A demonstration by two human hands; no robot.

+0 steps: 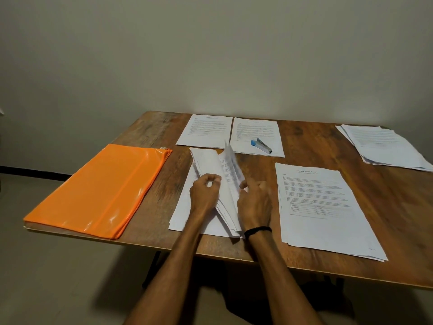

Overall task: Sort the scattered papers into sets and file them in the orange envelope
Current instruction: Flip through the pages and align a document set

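Our left hand (206, 188) pinches a lifted sheaf of papers (214, 165) at the middle of the wooden surface (304, 146), while our right hand (254, 198) curls around its fanned right edge. The orange envelope (103, 188) lies flat to the left, apart. A stapler (261, 145) rests on a far sheet.

— What was the person wearing?
— No sleeves showed; both forearms were bare from the bottom edge of the view up to the hands.
— Any jewellery?
— One thing: a thin black band (257, 230) circled the right wrist, just behind the right hand (254, 200).
— And the left hand (203, 193)?
— Bare, with no ring, watch or band, beside the banded wrist.
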